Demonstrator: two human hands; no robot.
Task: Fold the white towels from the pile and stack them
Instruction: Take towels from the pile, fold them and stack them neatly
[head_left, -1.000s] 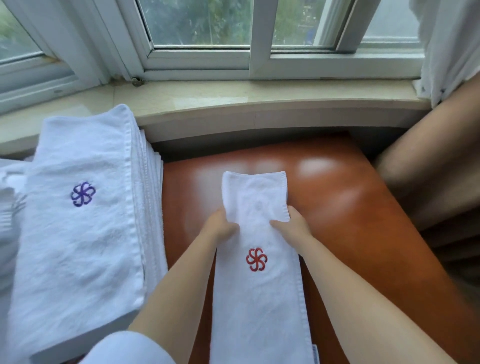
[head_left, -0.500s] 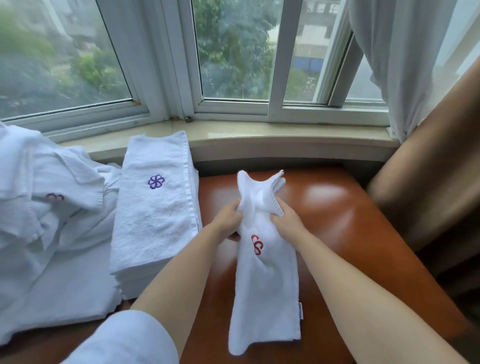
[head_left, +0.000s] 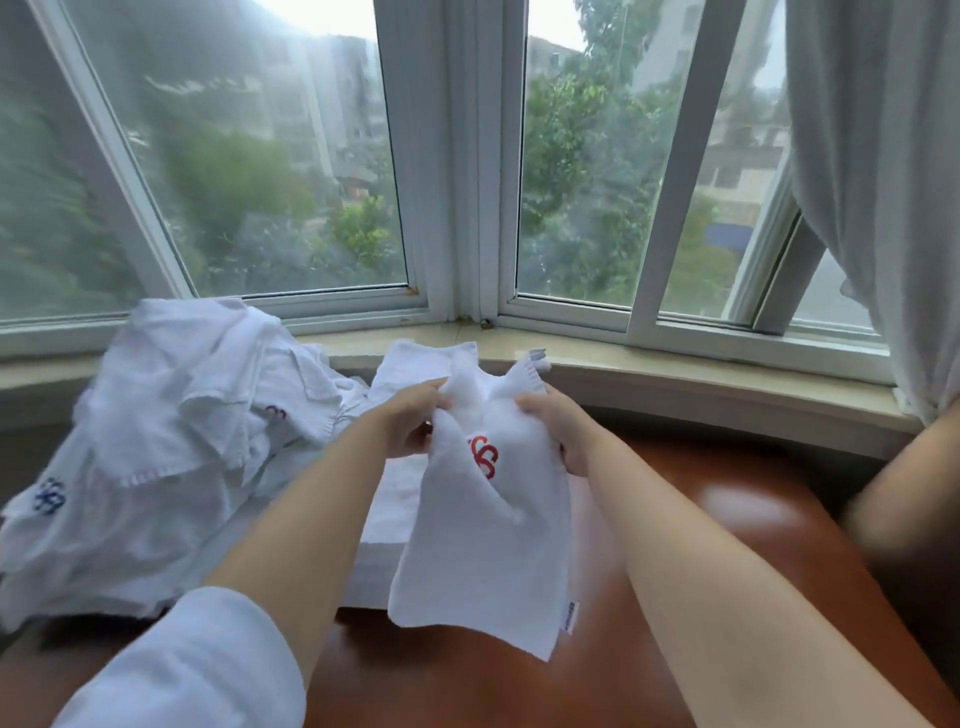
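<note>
- Above the middle of the tabletop (head_left: 727, 545), a white towel (head_left: 488, 540) with a red embroidered mark hangs off the surface, held up by 2 hands.
- The left hand (head_left: 410, 423) grips the towel's upper left part, fingers curled into the cloth.
- The right hand (head_left: 558, 434) grips the upper right part, thumb on the front and fingers wrapped behind.
- Between the hands the cloth bunches, and 2 corners of the towel stick up above the fingers, toward the window sill (head_left: 701, 374).
- The towel's lower edge hangs loose with a small label on its right side; whether that edge touches the tabletop cannot be told.
- Just behind and left of the held towel, near the far edge of the tabletop, stands the stack of folded towels (head_left: 395, 499), partly hidden by the left forearm and the hanging cloth.
- At the left edge of the tabletop lies the pile of unfolded towels (head_left: 171, 452), crumpled, with a blue mark low on its left and a reddish mark partly showing near its middle.
- The pile touches the stack's left side.
- A white sleeve (head_left: 192, 670) covers the left upper arm at the near edge.
- A white curtain (head_left: 872, 182) hangs at the right of the window.
</note>
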